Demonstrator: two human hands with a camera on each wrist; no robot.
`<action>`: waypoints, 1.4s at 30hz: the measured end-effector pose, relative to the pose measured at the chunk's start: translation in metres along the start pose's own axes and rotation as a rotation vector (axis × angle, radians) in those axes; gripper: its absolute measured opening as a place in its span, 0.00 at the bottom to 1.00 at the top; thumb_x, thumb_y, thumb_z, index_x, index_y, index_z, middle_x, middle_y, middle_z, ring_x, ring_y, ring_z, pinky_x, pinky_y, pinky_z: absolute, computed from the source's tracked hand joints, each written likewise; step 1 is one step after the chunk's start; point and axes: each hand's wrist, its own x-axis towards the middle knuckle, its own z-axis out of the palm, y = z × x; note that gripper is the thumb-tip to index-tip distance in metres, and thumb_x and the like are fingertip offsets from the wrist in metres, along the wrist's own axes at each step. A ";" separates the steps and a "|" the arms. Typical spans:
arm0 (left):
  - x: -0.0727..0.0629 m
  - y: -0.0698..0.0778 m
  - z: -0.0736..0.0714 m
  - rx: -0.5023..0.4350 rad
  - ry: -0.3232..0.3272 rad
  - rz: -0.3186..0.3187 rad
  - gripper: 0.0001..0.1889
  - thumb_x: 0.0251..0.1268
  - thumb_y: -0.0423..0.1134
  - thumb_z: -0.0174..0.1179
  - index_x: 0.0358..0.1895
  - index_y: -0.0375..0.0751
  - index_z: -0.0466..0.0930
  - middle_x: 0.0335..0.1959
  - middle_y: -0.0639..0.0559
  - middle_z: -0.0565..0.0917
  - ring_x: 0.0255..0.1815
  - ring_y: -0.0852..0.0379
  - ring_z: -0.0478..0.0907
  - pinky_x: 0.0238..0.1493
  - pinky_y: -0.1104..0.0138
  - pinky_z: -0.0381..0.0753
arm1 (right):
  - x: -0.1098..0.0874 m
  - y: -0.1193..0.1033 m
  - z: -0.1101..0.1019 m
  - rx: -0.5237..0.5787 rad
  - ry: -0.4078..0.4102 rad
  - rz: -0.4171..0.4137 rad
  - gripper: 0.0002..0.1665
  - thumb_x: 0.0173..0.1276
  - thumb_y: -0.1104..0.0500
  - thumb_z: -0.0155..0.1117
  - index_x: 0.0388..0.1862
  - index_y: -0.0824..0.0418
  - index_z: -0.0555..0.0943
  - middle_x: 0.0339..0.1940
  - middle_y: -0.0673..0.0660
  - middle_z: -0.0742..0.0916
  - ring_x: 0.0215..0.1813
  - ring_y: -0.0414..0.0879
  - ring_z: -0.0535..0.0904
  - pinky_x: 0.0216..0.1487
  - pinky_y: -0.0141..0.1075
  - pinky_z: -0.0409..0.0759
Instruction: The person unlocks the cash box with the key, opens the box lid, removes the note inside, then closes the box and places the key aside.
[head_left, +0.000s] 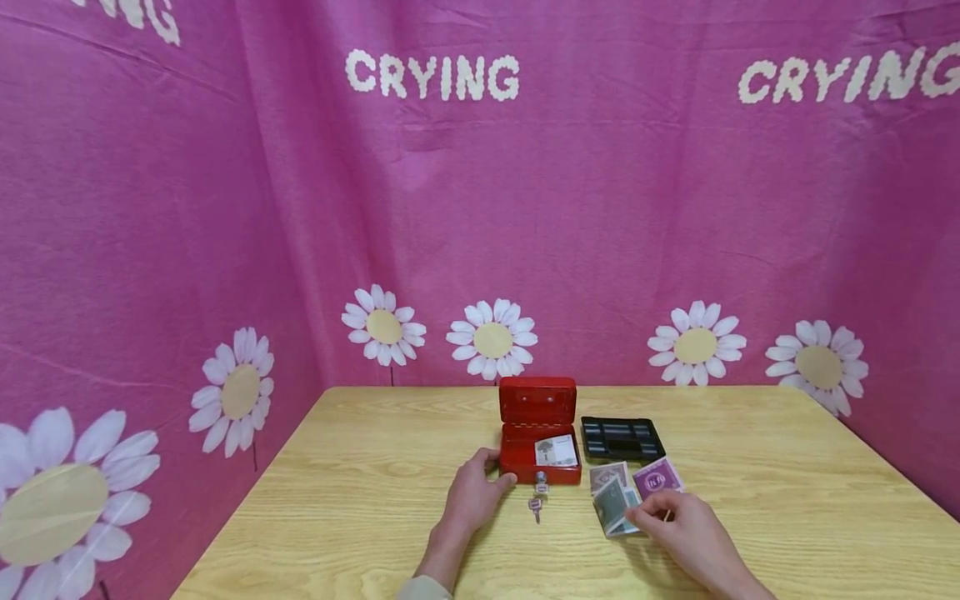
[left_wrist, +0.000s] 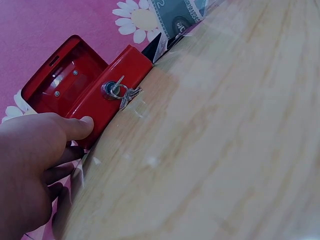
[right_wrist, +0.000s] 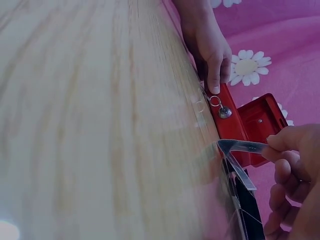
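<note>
A red cash box (head_left: 517, 473) stands with its lid raised and a pale banknote (head_left: 557, 451) lying inside. My left hand (head_left: 472, 492) grips its front left corner, thumb on the front face and fingers along the side. Keys (left_wrist: 129, 95) hang from the lock on the front. Between thumb and index finger, my right hand (head_left: 688, 529) pinches a folded green banknote (head_left: 612, 505), bent into a V in the right wrist view. Behind that note lie a purple banknote (head_left: 663, 475) and a brownish banknote (head_left: 606, 477).
A black compartment tray (head_left: 622, 455) lies right of the cash box, just behind the banknotes. All of this is on a light wooden table (head_left: 360, 467). A pink cloth (head_left: 585, 208) with daisies and lettering hangs behind the table and at its left.
</note>
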 end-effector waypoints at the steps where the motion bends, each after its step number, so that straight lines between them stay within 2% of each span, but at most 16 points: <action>1: 0.000 0.000 0.000 0.000 -0.001 0.006 0.23 0.65 0.40 0.66 0.61 0.38 0.76 0.60 0.42 0.82 0.64 0.42 0.76 0.66 0.45 0.73 | 0.000 0.000 0.000 -0.003 0.004 -0.001 0.12 0.64 0.50 0.69 0.30 0.57 0.84 0.24 0.49 0.78 0.31 0.43 0.70 0.29 0.31 0.63; 14: 0.000 0.000 0.001 0.003 0.014 0.000 0.22 0.64 0.40 0.66 0.60 0.38 0.76 0.59 0.44 0.83 0.63 0.43 0.77 0.66 0.46 0.74 | -0.001 -0.002 -0.002 -0.049 -0.008 -0.002 0.12 0.64 0.48 0.69 0.32 0.57 0.85 0.26 0.48 0.80 0.32 0.43 0.70 0.30 0.32 0.64; 20: 0.001 -0.001 0.001 0.005 0.012 -0.001 0.23 0.65 0.40 0.66 0.61 0.38 0.76 0.59 0.43 0.82 0.63 0.43 0.77 0.66 0.45 0.74 | 0.001 -0.002 -0.006 -0.012 -0.064 0.044 0.16 0.65 0.46 0.69 0.35 0.59 0.86 0.27 0.49 0.79 0.35 0.44 0.70 0.31 0.33 0.63; 28: 0.001 0.000 0.002 0.004 0.015 -0.028 0.23 0.65 0.40 0.66 0.62 0.40 0.76 0.60 0.44 0.82 0.64 0.44 0.76 0.67 0.46 0.74 | 0.002 -0.006 -0.010 0.011 -0.060 0.065 0.19 0.67 0.44 0.67 0.38 0.60 0.86 0.31 0.51 0.79 0.38 0.45 0.71 0.33 0.34 0.63; 31: 0.001 0.000 0.002 0.013 0.013 -0.015 0.23 0.65 0.41 0.66 0.61 0.39 0.76 0.60 0.44 0.82 0.64 0.44 0.77 0.66 0.46 0.74 | 0.002 -0.009 -0.013 0.024 -0.034 0.042 0.17 0.67 0.46 0.66 0.37 0.60 0.86 0.31 0.51 0.80 0.38 0.45 0.70 0.33 0.34 0.63; 37: 0.001 -0.002 0.000 0.007 0.001 0.031 0.23 0.65 0.40 0.66 0.60 0.36 0.76 0.59 0.41 0.82 0.64 0.41 0.76 0.66 0.45 0.73 | 0.003 -0.015 -0.017 -0.028 0.018 -0.066 0.12 0.67 0.50 0.67 0.33 0.57 0.85 0.27 0.48 0.81 0.32 0.42 0.70 0.30 0.31 0.65; 42: 0.000 -0.002 0.000 -0.002 -0.001 0.025 0.23 0.65 0.40 0.66 0.61 0.36 0.76 0.60 0.41 0.82 0.64 0.41 0.76 0.66 0.44 0.73 | 0.006 -0.018 -0.016 -0.054 0.054 -0.125 0.11 0.64 0.49 0.70 0.33 0.55 0.87 0.26 0.47 0.82 0.30 0.40 0.71 0.29 0.30 0.67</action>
